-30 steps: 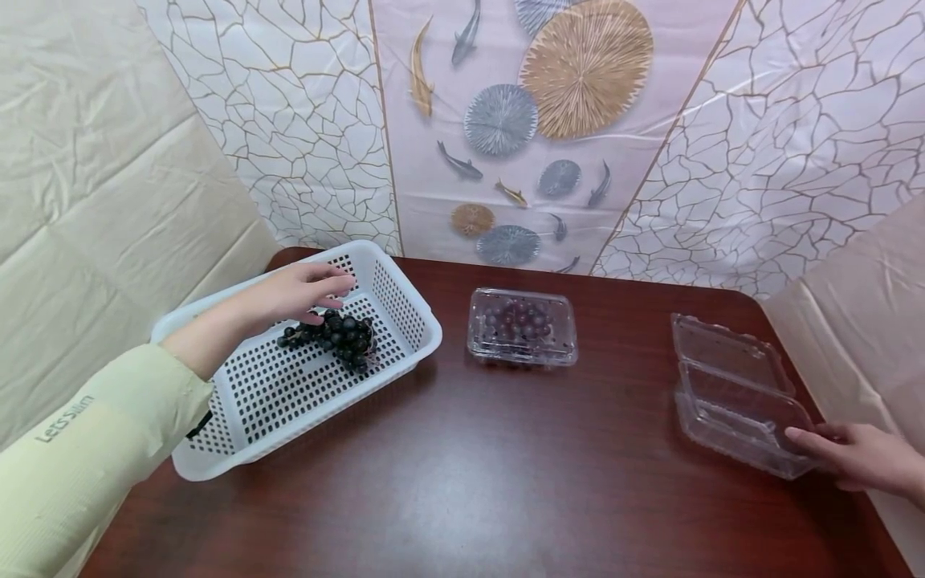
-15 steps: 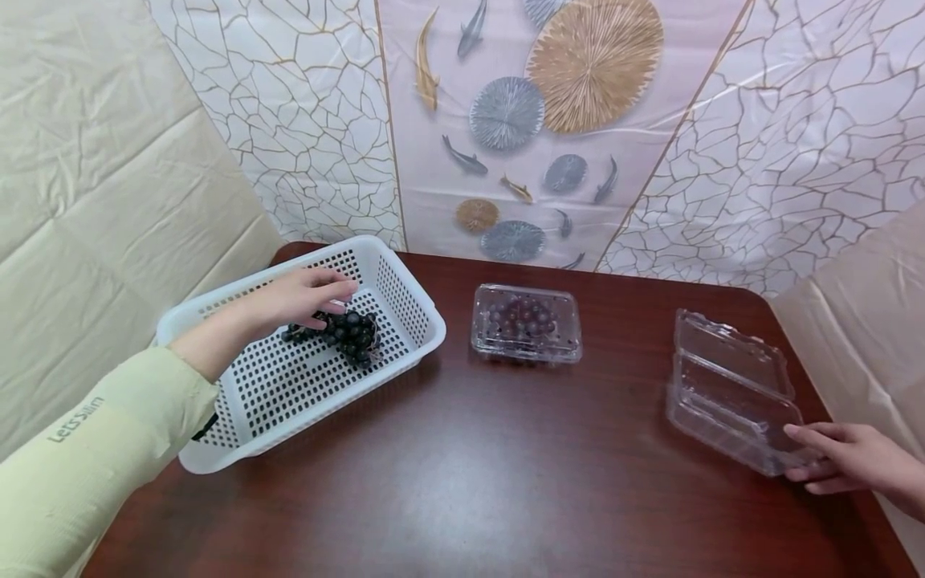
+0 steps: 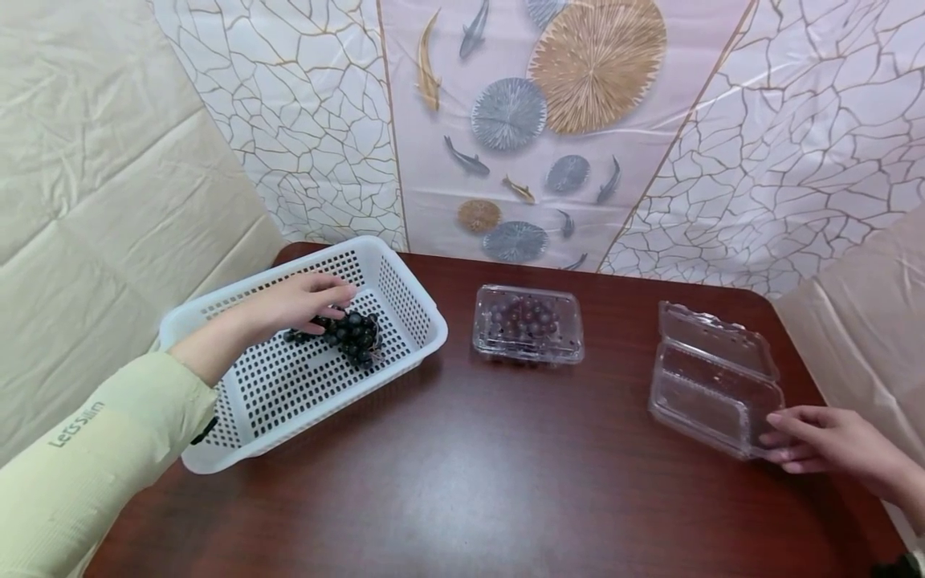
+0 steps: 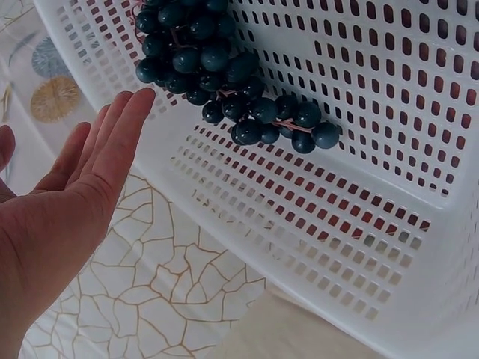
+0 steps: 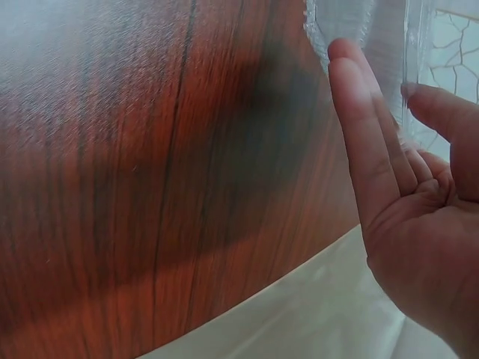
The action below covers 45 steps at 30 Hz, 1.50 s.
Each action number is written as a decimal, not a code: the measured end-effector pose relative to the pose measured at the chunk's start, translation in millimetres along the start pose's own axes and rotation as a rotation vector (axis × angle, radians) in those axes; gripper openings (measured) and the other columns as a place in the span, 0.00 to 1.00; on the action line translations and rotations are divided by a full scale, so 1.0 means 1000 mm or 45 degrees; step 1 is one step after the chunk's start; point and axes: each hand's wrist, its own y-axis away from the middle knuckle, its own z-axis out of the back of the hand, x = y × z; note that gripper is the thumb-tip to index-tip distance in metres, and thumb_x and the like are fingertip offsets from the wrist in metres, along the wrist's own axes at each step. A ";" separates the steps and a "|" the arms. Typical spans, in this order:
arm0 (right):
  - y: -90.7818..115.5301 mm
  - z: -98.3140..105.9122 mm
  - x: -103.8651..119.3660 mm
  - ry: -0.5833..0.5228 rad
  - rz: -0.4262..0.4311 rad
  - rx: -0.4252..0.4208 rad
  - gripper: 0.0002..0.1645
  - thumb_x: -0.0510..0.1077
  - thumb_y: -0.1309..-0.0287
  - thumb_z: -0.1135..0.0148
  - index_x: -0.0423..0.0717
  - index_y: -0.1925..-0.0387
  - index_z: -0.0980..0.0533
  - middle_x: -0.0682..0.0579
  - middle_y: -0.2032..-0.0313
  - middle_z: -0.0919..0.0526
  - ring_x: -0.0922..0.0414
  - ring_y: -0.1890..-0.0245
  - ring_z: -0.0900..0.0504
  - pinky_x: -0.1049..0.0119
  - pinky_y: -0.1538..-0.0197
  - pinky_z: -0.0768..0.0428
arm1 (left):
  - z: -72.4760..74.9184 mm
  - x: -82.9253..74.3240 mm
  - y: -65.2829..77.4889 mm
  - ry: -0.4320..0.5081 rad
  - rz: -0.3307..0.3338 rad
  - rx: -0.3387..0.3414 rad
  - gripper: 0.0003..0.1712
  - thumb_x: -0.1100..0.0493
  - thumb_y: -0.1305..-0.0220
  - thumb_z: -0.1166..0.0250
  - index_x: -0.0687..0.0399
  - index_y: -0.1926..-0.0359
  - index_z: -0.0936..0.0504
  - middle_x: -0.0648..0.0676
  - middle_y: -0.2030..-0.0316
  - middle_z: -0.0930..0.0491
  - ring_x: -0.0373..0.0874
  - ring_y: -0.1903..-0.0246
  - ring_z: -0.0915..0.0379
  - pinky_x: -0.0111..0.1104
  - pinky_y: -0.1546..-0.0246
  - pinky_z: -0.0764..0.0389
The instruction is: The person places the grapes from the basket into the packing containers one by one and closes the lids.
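Clear plastic container [image 3: 711, 397], lid [image 3: 719, 341] open, at the right of the table [image 3: 462, 482]: we are pinching its corner with our right hand [image 3: 831, 441]. We are holding our left hand [image 3: 299, 303], fingers relaxed, over dark grapes [image 3: 356, 333] in the white basket [image 3: 332, 405].

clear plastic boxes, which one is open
The clear box on the right: its lid is swung up, while the middle box, with grapes inside, is closed.
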 end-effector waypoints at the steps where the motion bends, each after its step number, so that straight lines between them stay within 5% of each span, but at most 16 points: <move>1: -0.002 -0.001 0.001 0.016 -0.004 -0.020 0.18 0.41 0.25 0.58 0.61 0.58 0.21 0.50 0.61 0.13 0.52 0.63 0.13 0.54 0.61 0.16 | 0.000 0.000 0.001 0.003 -0.002 0.000 0.37 0.38 0.31 0.47 0.58 0.33 0.38 0.64 0.36 0.32 0.59 0.36 0.35 0.51 0.42 0.27; 9: -0.026 -0.008 0.011 0.115 -0.018 -0.176 0.09 0.43 0.28 0.51 0.48 0.56 0.24 0.50 0.65 0.12 0.50 0.68 0.13 0.52 0.64 0.15 | -0.001 0.007 0.004 -0.003 0.009 -0.017 0.36 0.38 0.32 0.46 0.58 0.35 0.35 0.63 0.36 0.32 0.59 0.37 0.35 0.50 0.44 0.25; 14: -0.039 -0.013 0.019 0.221 -0.006 -0.222 0.20 0.44 0.29 0.48 0.28 0.51 0.29 0.48 0.65 0.12 0.52 0.69 0.13 0.53 0.66 0.15 | 0.001 0.011 0.004 0.019 0.012 -0.021 0.36 0.39 0.31 0.46 0.60 0.34 0.36 0.65 0.36 0.33 0.60 0.36 0.35 0.50 0.44 0.25; 18: -0.051 -0.018 0.026 0.282 0.009 -0.238 0.25 0.44 0.30 0.48 0.21 0.49 0.32 0.47 0.65 0.13 0.52 0.69 0.13 0.53 0.67 0.15 | 0.003 0.014 0.007 0.022 0.017 -0.027 0.34 0.40 0.30 0.47 0.58 0.35 0.35 0.65 0.35 0.35 0.59 0.36 0.36 0.51 0.42 0.27; 32: -0.078 -0.026 0.040 0.339 0.007 -0.198 0.30 0.46 0.30 0.47 0.19 0.44 0.35 0.40 0.62 0.14 0.53 0.69 0.13 0.54 0.67 0.15 | 0.015 0.025 0.011 -0.005 0.066 -0.038 0.37 0.37 0.31 0.48 0.57 0.33 0.36 0.65 0.34 0.37 0.61 0.35 0.38 0.52 0.41 0.29; 45: -0.083 -0.028 0.040 0.295 0.018 -0.179 0.25 0.44 0.30 0.47 0.21 0.48 0.32 0.47 0.64 0.12 0.52 0.69 0.13 0.53 0.66 0.15 | 0.015 0.040 0.009 0.064 0.330 -0.022 0.45 0.37 0.30 0.50 0.69 0.30 0.45 0.73 0.36 0.36 0.62 0.39 0.32 0.46 0.50 0.20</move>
